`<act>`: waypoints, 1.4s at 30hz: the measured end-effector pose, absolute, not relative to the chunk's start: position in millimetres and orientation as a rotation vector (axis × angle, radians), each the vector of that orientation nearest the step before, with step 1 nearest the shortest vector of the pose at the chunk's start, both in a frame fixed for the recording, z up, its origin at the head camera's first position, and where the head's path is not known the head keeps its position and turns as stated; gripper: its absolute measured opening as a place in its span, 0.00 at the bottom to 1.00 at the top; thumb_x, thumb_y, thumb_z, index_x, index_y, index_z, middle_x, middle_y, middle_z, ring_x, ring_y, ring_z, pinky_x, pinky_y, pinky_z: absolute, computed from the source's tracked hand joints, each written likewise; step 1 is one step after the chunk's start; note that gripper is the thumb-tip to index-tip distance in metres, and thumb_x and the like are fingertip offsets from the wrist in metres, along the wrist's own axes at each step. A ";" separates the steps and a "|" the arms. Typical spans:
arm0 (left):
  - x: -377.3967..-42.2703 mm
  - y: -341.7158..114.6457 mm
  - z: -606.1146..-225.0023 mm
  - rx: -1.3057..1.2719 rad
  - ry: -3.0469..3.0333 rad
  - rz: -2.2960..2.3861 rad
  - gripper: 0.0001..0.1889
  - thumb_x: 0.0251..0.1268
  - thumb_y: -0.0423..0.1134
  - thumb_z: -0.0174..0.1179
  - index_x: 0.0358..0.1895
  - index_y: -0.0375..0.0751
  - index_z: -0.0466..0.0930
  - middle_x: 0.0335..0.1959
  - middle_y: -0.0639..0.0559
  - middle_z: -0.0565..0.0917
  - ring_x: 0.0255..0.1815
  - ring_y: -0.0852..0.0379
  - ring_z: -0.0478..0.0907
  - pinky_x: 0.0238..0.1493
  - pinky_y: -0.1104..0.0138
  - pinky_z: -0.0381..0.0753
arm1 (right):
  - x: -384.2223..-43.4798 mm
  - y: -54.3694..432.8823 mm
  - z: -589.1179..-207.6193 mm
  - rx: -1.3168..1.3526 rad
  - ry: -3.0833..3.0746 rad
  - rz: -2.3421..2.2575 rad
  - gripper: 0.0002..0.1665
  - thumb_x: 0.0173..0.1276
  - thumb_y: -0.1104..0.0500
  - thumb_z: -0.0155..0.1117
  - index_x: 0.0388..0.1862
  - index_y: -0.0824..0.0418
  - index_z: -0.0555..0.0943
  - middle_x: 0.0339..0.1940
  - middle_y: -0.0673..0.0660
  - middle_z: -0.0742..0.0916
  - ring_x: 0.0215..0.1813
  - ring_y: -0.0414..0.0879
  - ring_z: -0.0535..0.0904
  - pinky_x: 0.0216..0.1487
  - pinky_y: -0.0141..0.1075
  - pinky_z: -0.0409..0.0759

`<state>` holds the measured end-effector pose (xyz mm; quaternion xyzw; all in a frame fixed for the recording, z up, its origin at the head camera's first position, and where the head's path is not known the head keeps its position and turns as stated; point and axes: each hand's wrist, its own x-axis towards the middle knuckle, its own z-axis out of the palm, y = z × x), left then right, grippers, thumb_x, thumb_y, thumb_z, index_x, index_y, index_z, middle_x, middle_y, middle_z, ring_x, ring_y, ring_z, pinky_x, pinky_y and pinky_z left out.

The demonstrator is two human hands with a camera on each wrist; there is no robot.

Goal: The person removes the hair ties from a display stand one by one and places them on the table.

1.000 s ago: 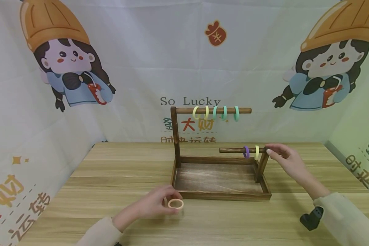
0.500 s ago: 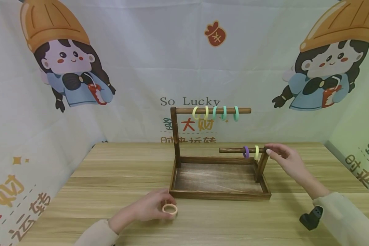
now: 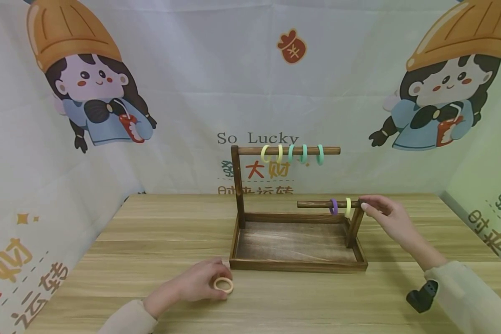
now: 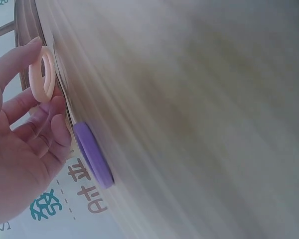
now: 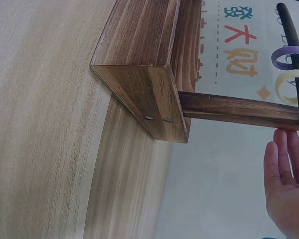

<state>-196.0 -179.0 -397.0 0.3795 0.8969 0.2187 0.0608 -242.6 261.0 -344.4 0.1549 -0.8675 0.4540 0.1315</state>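
Note:
My left hand point(image 3: 202, 280) pinches a peach-coloured ring point(image 4: 36, 82) between thumb and fingers, just in front of the wooden rack's left front corner. Close to those fingers, a purple ring point(image 4: 93, 155) rests on the table in the left wrist view; the hand hides it from the head view. My right hand point(image 3: 394, 222) holds the top of the short post of the wooden rack point(image 3: 298, 266), thumb in front and fingers behind. A purple ring point(image 3: 333, 207) and a pale yellow ring point(image 3: 348, 208) hang on the lower bar beside that hand.
The upper bar point(image 3: 250, 150) carries several rings, pale yellow ones on the left and green ones point(image 3: 320, 155) on the right. Its free end points right; the lower bar's free end points left. A printed cloth point(image 3: 183, 116) stands behind the wooden table point(image 3: 150, 232).
My left hand has drawn left and slightly toward me, carrying the peach-coloured ring away from the tray's front edge. The right hand and the rack have stayed in place.

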 end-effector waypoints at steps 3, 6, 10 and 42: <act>-196.8 -180.6 -397.1 1.148 2.714 0.651 0.15 0.46 0.46 0.66 0.38 0.45 0.78 0.32 0.62 0.71 0.30 0.66 0.65 0.32 0.72 0.67 | -242.2 260.8 -344.2 0.450 -2.516 1.316 0.24 0.68 0.51 0.49 0.54 0.66 0.71 0.50 0.60 0.77 0.45 0.30 0.70 0.41 0.24 0.70; -197.7 -181.6 -397.4 1.139 2.707 0.658 0.15 0.46 0.45 0.67 0.38 0.45 0.78 0.32 0.62 0.72 0.30 0.66 0.65 0.31 0.72 0.67 | -241.9 260.6 -344.0 0.453 -2.514 1.321 0.23 0.68 0.51 0.48 0.54 0.66 0.71 0.49 0.60 0.77 0.45 0.31 0.70 0.41 0.24 0.70; -199.1 -182.1 -397.3 1.131 2.692 0.677 0.15 0.46 0.45 0.67 0.38 0.45 0.78 0.31 0.62 0.71 0.29 0.66 0.64 0.30 0.73 0.66 | -241.6 260.5 -343.7 0.457 -2.513 1.324 0.24 0.68 0.51 0.48 0.54 0.66 0.71 0.49 0.60 0.77 0.45 0.31 0.71 0.41 0.24 0.70; -200.1 -159.2 -386.0 1.252 2.701 0.789 0.13 0.56 0.43 0.60 0.42 0.41 0.76 0.30 0.57 0.74 0.31 0.63 0.70 0.32 0.72 0.72 | -241.4 260.5 -343.4 0.453 -2.518 1.320 0.24 0.68 0.51 0.48 0.55 0.67 0.71 0.50 0.61 0.77 0.45 0.30 0.70 0.42 0.24 0.70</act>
